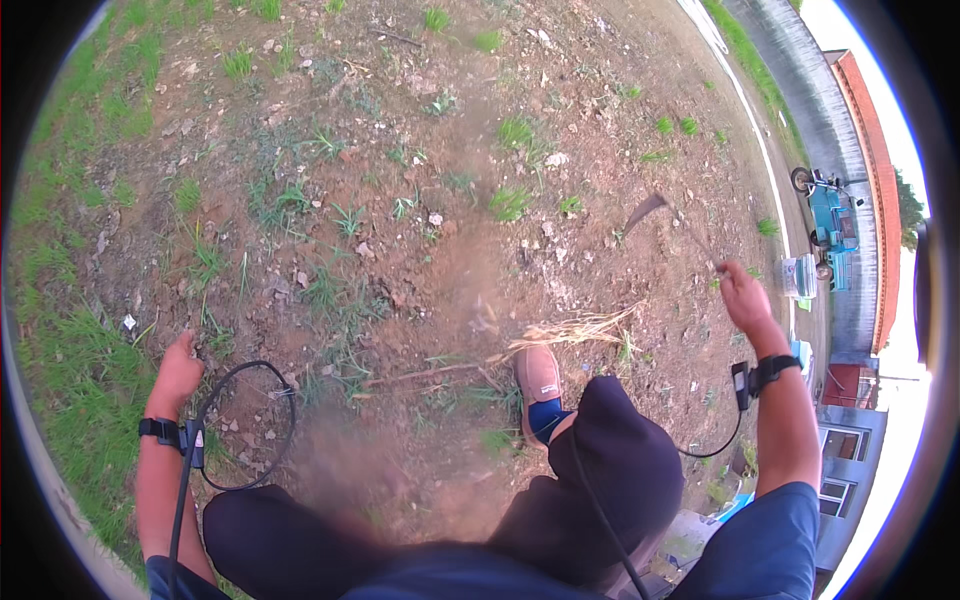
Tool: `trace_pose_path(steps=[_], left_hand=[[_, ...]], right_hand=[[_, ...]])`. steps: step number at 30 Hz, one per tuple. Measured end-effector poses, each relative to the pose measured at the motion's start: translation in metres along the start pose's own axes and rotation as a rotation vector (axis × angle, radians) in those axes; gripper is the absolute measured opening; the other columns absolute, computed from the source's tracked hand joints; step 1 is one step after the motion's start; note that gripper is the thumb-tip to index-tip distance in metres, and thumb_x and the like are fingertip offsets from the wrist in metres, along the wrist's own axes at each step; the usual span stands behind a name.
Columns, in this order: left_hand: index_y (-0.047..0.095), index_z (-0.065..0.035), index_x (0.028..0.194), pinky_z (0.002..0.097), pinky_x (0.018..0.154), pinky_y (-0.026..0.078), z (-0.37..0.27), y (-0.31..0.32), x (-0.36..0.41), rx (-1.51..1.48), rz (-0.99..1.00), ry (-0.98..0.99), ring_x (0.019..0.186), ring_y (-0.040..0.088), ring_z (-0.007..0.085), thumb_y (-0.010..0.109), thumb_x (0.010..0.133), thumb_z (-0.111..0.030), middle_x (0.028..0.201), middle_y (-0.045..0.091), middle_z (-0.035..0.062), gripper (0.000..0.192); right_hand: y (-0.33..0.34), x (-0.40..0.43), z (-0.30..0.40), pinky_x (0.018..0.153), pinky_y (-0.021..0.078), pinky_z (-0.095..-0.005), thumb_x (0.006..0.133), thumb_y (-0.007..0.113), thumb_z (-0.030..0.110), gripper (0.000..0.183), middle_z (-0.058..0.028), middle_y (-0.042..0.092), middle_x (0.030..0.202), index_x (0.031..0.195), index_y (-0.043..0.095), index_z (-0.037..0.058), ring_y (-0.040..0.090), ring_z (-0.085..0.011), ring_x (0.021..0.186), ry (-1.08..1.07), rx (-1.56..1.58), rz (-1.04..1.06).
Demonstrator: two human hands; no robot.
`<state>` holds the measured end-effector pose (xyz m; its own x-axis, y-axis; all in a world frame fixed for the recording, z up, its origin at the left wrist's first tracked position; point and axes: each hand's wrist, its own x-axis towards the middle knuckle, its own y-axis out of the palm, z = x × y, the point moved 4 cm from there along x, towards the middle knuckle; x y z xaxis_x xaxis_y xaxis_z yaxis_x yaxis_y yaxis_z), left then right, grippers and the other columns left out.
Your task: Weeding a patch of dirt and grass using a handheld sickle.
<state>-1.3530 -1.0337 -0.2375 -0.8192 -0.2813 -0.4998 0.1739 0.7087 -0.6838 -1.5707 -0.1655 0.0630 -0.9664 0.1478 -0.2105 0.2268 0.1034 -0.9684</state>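
My right hand (pixel 742 300) grips the thin handle of a sickle (pixel 646 213), whose dark blade is raised at the handle's far end, left of the hand. My left hand (pixel 180 371) hangs at the left over weeds; whether its fingers hold anything is not plain. A bundle of dry straw (pixel 581 328) lies on the soil just beyond the toe of my brown shoe (pixel 541 375). Each wrist wears a black strap with a small device and a cable.
Reddish soil (pixel 450 270) with stones and small weeds spreads before me. Thick grass (pixel 90 420) grows at the left. Off to the right are a stack of buckets (pixel 799 277), a blue motor tricycle (pixel 834 229) and a wall (pixel 844 161). A cable loop hangs beside my left wrist.
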Motion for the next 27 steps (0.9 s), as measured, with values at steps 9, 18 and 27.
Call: trace_pose_path(steps=[9, 18, 27], left_hand=[[0.030, 0.0085, 0.142, 0.0370, 0.115, 0.025, -0.141, -0.046, -0.032, -0.204, -0.005, -0.079, 0.140, 0.033, 0.0304, 0.041, 0.072, 0.016, 0.147, 0.038, 0.0230, 0.071], [0.029, 0.0065, 0.144, 0.0372, 0.117, 0.022, -0.219, -0.008, -0.010, -0.240, 0.006, -0.037, 0.141, 0.030, 0.0298, 0.039, 0.072, 0.015, 0.149, 0.035, 0.0205, 0.074], [0.031, 0.0062, 0.143, 0.0374, 0.116, 0.023, -0.311, 0.062, 0.007, -0.348, 0.035, 0.027, 0.141, 0.032, 0.0292, 0.041, 0.073, 0.015, 0.148, 0.036, 0.0203, 0.072]], right_hand=[[0.247, -0.065, 0.072, 0.048, 0.0360, -0.0218, 0.098, 0.048, 0.022, 0.031, 0.0032, 0.045, 0.061, 0.125, 0.056, 0.0090, 0.043, -0.0061, 0.053, 0.384, 1.193, 0.472], [0.326, -0.026, 0.102, 0.105, 0.0387, -0.0328, 0.099, 0.045, 0.021, 0.045, -0.0202, 0.052, 0.136, 0.143, 0.041, 0.0082, 0.049, -0.0298, 0.128, 0.046, 0.881, 0.265], [0.339, -0.074, 0.044, 0.083, 0.0507, -0.0346, 0.098, 0.049, 0.021, 0.046, -0.0183, 0.065, 0.117, 0.143, 0.043, 0.0162, 0.066, -0.0301, 0.101, -0.120, 1.076, 0.431]])
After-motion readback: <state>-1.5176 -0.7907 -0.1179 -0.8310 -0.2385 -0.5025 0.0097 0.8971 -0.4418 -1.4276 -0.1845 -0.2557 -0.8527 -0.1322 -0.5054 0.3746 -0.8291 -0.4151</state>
